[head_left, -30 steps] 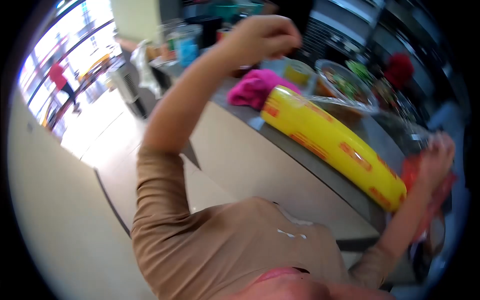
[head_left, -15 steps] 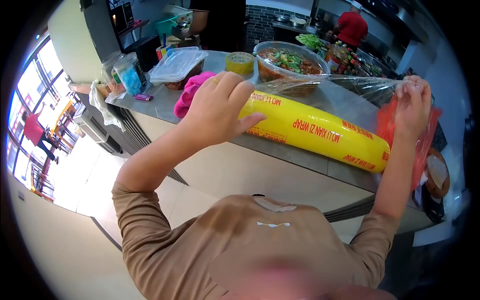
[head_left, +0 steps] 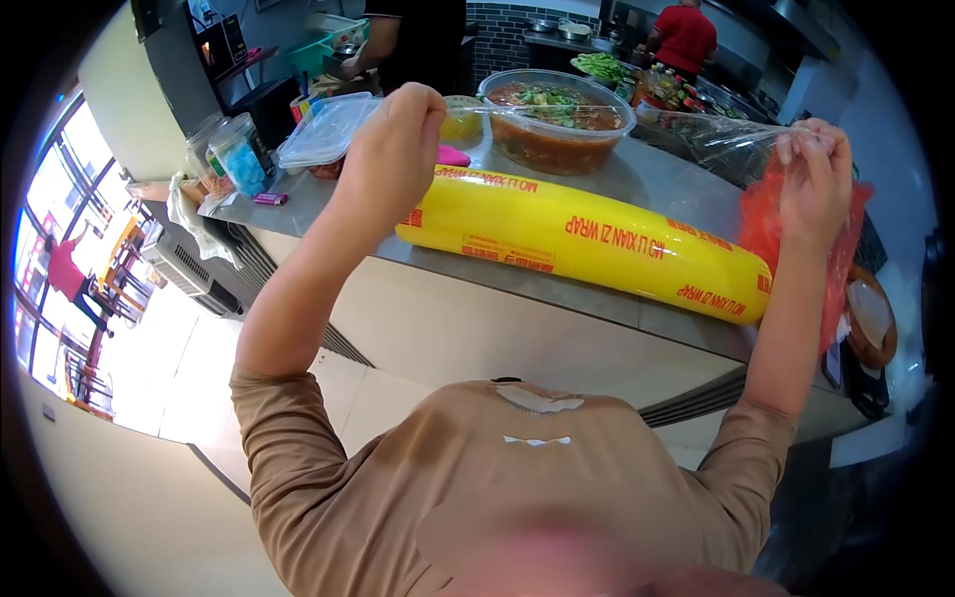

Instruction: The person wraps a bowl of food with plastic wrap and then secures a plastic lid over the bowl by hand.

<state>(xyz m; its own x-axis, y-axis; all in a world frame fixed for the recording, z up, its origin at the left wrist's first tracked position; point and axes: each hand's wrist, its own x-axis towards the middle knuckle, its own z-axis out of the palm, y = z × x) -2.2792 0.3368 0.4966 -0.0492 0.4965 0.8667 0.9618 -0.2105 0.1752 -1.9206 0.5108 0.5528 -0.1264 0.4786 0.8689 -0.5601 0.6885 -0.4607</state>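
A sheet of clear cling film (head_left: 711, 137) is stretched taut between my two hands above the counter. My left hand (head_left: 398, 134) is closed, pinching the film's left end near the roll's left end. At the other end my right hand (head_left: 818, 169) pinches the gathered film between its fingers. Below the sheet lies a thick yellow roll of cling film (head_left: 597, 239) with red lettering, along the counter's near edge. Behind the roll stands a big clear plastic bowl (head_left: 552, 154) of reddish food topped with chopped greens; the film's upper edge crosses in front of it.
On the grey counter (head_left: 676, 189) are a lidded plastic tub (head_left: 323, 134), a tape roll (head_left: 462, 121), clear jars (head_left: 239, 159) and a pink cloth (head_left: 453, 156). A red plastic bag (head_left: 761, 214) lies right. Two people stand beyond, one in a red shirt (head_left: 686, 38).
My left hand has gone from loosely spread over the roll to a closed pinch, higher and further left, drawing the film's edge out. My right hand keeps its hold, slightly higher.
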